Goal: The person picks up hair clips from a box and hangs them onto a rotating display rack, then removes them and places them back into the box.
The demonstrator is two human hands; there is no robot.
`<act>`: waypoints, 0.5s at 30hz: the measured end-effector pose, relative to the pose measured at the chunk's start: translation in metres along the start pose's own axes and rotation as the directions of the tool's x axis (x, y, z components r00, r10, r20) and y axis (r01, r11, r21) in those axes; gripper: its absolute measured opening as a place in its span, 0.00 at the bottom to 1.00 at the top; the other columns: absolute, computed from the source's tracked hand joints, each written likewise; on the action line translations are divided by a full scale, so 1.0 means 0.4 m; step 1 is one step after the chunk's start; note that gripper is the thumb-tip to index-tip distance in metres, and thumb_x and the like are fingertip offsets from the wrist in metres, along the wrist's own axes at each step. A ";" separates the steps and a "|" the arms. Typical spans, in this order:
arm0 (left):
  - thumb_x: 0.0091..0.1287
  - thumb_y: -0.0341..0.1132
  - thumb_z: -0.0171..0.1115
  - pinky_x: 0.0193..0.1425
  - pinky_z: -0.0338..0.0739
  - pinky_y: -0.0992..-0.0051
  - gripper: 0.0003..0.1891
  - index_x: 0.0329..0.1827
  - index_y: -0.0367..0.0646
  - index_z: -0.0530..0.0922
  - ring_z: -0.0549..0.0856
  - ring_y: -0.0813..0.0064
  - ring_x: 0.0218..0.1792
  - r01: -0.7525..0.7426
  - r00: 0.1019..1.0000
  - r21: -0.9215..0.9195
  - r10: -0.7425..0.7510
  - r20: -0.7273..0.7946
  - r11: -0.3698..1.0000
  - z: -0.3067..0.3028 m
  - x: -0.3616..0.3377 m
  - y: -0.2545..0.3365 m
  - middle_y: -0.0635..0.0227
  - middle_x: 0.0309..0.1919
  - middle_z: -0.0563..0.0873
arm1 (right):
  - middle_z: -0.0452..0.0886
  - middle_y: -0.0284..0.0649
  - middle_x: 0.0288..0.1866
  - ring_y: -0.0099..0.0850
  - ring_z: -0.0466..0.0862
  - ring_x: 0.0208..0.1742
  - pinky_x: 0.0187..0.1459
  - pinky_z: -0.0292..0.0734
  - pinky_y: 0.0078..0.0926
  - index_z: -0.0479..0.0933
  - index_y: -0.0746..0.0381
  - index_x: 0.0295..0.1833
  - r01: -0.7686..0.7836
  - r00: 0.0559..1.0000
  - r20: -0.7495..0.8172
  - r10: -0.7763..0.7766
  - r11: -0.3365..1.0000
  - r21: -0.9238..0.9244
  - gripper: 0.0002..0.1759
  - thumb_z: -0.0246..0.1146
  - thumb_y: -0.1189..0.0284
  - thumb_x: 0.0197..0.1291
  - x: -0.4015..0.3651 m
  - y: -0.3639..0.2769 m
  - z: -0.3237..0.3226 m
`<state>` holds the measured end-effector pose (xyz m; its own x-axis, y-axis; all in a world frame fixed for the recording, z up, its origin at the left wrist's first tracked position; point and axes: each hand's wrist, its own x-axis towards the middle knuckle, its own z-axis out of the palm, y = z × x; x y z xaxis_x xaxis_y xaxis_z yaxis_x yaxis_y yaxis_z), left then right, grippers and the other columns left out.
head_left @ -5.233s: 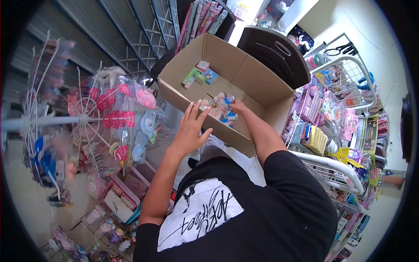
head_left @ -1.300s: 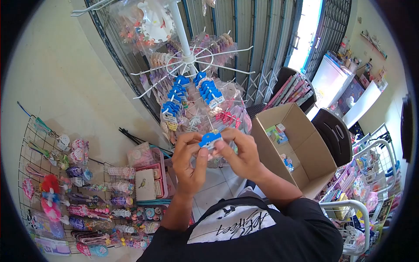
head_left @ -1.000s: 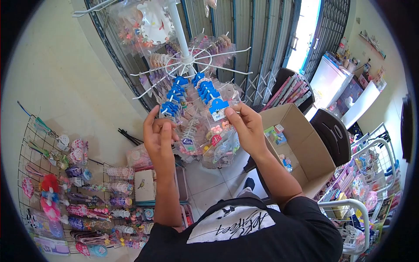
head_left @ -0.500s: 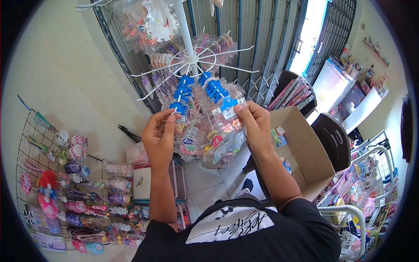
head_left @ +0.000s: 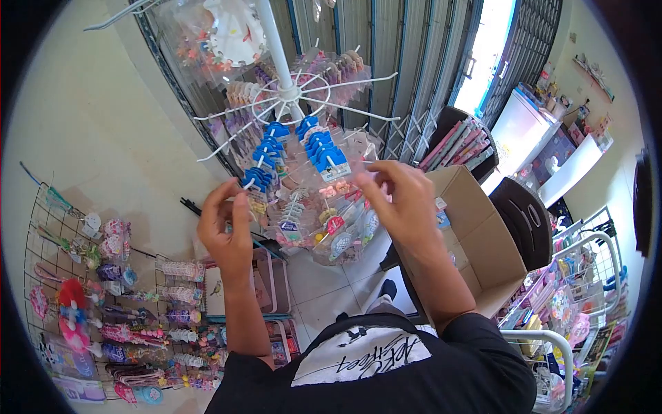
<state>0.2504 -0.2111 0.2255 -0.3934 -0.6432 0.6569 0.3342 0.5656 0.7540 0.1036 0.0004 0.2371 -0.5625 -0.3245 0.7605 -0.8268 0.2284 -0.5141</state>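
A white display rack (head_left: pixel 287 93) with radiating hooks carries rows of small packaged accessories. At the left row of blue-carded packs (head_left: pixel 267 155), my left hand (head_left: pixel 226 224) has its thumb and forefinger at the tip of the white hook (head_left: pixel 249 184), seemingly pinching it. My right hand (head_left: pixel 403 200) is just right of another row of blue-topped packs (head_left: pixel 324 153), its fingers apart and holding nothing. The front pack there shows pink flower-shaped pieces (head_left: pixel 336 188) below its card. More clear packets (head_left: pixel 338 231) hang underneath.
An open cardboard box (head_left: pixel 489 248) stands right of my right forearm, by a dark chair (head_left: pixel 517 221). Wire grid panels with hair accessories (head_left: pixel 131 310) line the left wall. A white-framed rack (head_left: pixel 552 338) is at lower right. A folding metal shutter (head_left: pixel 393 62) stands behind.
My right hand has let go of the blue-carded pack, which now hangs with its row. My left hand and the left hook have shifted left, and the rack appears slightly turned.
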 end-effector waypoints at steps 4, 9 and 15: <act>0.73 0.26 0.58 0.35 0.76 0.79 0.09 0.52 0.35 0.81 0.79 0.78 0.27 -0.355 0.924 0.117 0.367 -0.106 0.928 0.009 -0.063 -0.029 0.65 0.32 0.85 | 0.82 0.39 0.26 0.28 0.80 0.25 0.32 0.74 0.26 0.83 0.64 0.39 -0.213 0.962 0.180 0.206 0.977 0.017 0.16 0.72 0.60 0.61 -0.054 0.154 -0.146; 0.60 0.30 0.70 0.35 0.81 0.69 0.13 0.47 0.42 0.82 0.86 0.62 0.32 -0.383 0.622 -0.266 0.460 0.634 0.885 0.170 -0.198 0.020 0.62 0.33 0.86 | 0.83 0.31 0.28 0.18 0.77 0.28 0.31 0.71 0.20 0.84 0.62 0.40 -0.769 0.591 0.446 0.672 0.636 0.061 0.19 0.68 0.55 0.66 -0.265 0.571 -0.289; 0.61 0.33 0.71 0.68 0.71 0.57 0.27 0.64 0.42 0.77 0.74 0.51 0.67 -0.057 0.199 -0.221 0.228 0.953 0.973 0.525 -0.417 -0.114 0.52 0.66 0.75 | 0.82 0.26 0.29 0.16 0.75 0.27 0.28 0.64 0.21 0.79 0.49 0.39 -0.807 -0.069 -0.029 0.997 -0.038 0.589 0.09 0.62 0.57 0.67 -0.705 0.962 -0.300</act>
<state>0.1211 -0.0211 0.0800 -0.8182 0.4930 0.2959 0.5374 0.4729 0.6982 -0.0551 0.2898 -0.1274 -0.7857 0.2766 -0.5534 0.4816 -0.2879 -0.8277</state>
